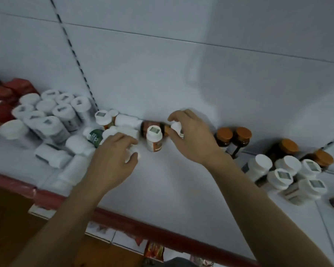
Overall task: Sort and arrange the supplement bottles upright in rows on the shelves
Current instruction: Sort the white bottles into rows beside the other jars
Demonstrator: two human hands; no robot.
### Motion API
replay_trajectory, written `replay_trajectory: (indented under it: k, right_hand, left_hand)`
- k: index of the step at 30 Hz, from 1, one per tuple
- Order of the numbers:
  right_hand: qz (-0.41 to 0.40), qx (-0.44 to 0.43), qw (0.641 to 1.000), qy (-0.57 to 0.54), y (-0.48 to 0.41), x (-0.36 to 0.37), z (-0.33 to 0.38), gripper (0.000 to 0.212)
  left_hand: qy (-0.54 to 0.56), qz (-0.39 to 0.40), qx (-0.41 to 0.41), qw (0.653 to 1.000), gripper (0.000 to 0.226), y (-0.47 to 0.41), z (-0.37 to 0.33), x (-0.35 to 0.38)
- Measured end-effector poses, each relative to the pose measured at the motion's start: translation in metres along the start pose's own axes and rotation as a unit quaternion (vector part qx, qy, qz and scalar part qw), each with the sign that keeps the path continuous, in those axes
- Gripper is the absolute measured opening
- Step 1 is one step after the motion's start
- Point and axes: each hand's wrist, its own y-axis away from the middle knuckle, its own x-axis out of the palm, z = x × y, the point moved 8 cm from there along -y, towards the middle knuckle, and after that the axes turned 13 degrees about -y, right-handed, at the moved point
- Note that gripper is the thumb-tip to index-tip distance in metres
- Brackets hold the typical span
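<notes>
1. No brand or word can be read, as every label is blurred. The green-label bottle (94, 137), lying in the pile, bears white writing too small to make out. Grey square stickers sit on many lids.
2. The left hand (114, 158) curls its fingers narrowly round a small white bottle (132, 153), thumb on the near side. This is at the right edge of the tipped white bottles (75, 151) on the shelf (172, 189).
3. The right hand (191, 139) is close to the far wall. Its thumb and fingers are bent down round a white-capped bottle (177, 129), gripping it from above.
4. Between the two hands stands one orange-label bottle (154, 139), upright, with neither hand touching it. Just behind it one brown bottle (149, 125) lies on its side by the back wall.
5. Counted:
   - About ten upright white bottles (46, 112) stand packed together on the left.
   - Four amber bottles with orange caps (223, 136) stand on the right, two of them just beside the right wrist.
   - Five white jars (258, 165) are clustered near right.
   - The tipped bottles overlap too much to count.
6. Red packets (2, 101) lie at the far left.
</notes>
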Motion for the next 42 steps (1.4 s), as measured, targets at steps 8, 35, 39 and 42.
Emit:
replay_trajectory:
  k: [8, 35, 39, 42]
  right_hand:
    - [0.048, 0.066, 0.994, -0.075, -0.019, 0.076, -0.005, 0.033]
    - [-0.344, 0.332, 0.878, 0.028, 0.266, -0.201, -0.086, 0.031]
    - [-0.276, 0.328, 0.903, 0.029, 0.269, -0.196, -0.099, 0.027]
    - [-0.246, 0.294, 0.921, 0.073, 0.261, -0.201, -0.101, 0.020]
  left_hand:
    - [-0.081, 0.026, 0.029, 0.996, 0.060, 0.026, 0.013, 0.025]
    - [0.484, 0.116, 0.075, 0.864, 0.054, 0.010, -0.229, 0.066]
    - [0.347, 0.050, 0.178, 0.919, 0.049, 0.025, -0.254, 0.072]
    - [0.285, 0.032, 0.224, 0.931, 0.047, 0.027, -0.276, 0.077]
